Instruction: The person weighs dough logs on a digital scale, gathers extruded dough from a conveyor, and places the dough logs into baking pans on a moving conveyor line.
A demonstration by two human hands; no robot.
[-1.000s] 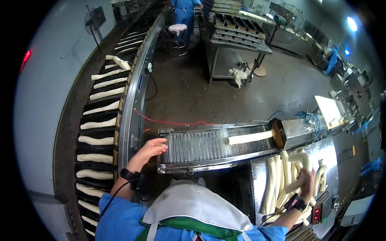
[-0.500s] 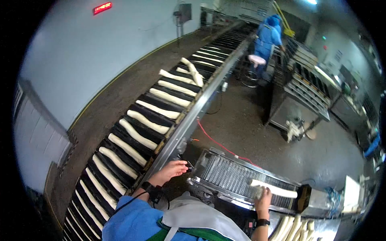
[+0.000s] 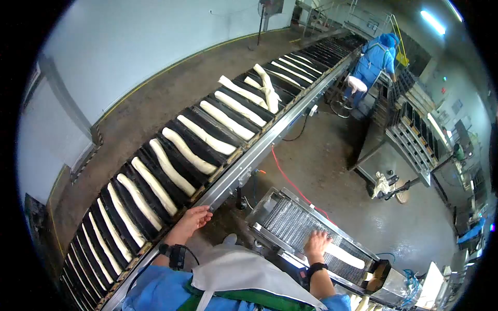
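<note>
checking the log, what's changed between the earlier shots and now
The right hand has gone from the dough pile to the dough strip on the mesh belt; its grip is unclear. The left hand has moved from the belt's end to beside the rail of the tray line. The crossed dough pieces remain there.

Ahead to your R, a co-worker (image 3: 374, 61) in blue stands nr a stool (image 3: 356, 85) w/ a pale cover, & a stack of trays (image 3: 412, 146) w/ a cloth (image 3: 382, 185) low beside it. You've also got a red cord (image 3: 282, 170) ahead, a standing fan (image 3: 271, 7) nr the wall (image 3: 155, 41) & a lit ceiling lamp (image 3: 432, 22) upper R.
</note>
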